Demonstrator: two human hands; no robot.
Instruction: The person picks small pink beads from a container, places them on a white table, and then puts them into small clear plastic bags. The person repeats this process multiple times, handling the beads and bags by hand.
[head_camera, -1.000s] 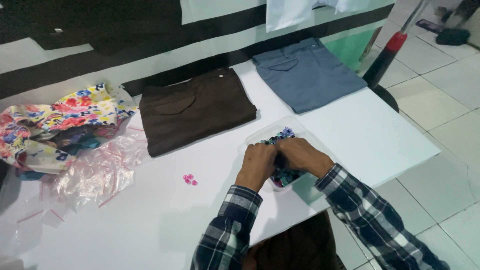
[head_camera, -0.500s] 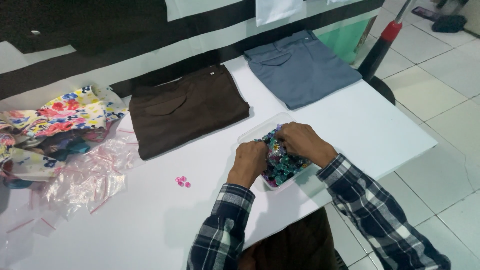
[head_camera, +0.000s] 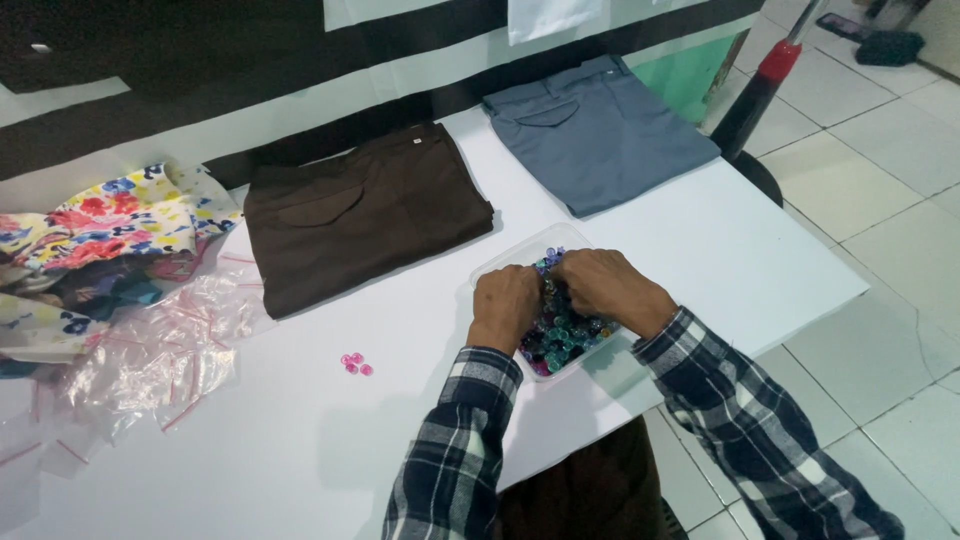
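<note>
The clear plastic tub (head_camera: 497, 266) sits on the white table (head_camera: 720, 250), near its front edge and right in front of you, packed with small buttons (head_camera: 560, 335) in dark, teal and purple shades. Both your hands are in it. Your left hand (head_camera: 505, 305) lies knuckles-up over the tub's left part, fingers curled down into the buttons. Your right hand (head_camera: 605, 285) comes in from the right, fingers bent, tips meeting the left hand's over the far end of the pile. Both hands are partly closed with fingertips buried; can't tell whether either actually pinches a button. Plaid sleeves cover both forearms.

Left of the tub, well apart on bare table, lies a little cluster of pink buttons (head_camera: 355, 364). Beyond the tub, a folded brown pair of trousers (head_camera: 365, 210) lies flat, pocket flap up. Right of it, just apart, a folded grey-blue pair of trousers (head_camera: 595, 130) reaches the table's far right corner.

At the far left edge lies bunched floral fabric (head_camera: 100, 225) in yellow, red and blue. In front of it, a loose heap of small clear plastic bags (head_camera: 160, 350) with pink strips, spread toward the table's left front.

Off the right side, a dark pole with a red band (head_camera: 765, 85) stands on the white tiled floor (head_camera: 880, 200).
</note>
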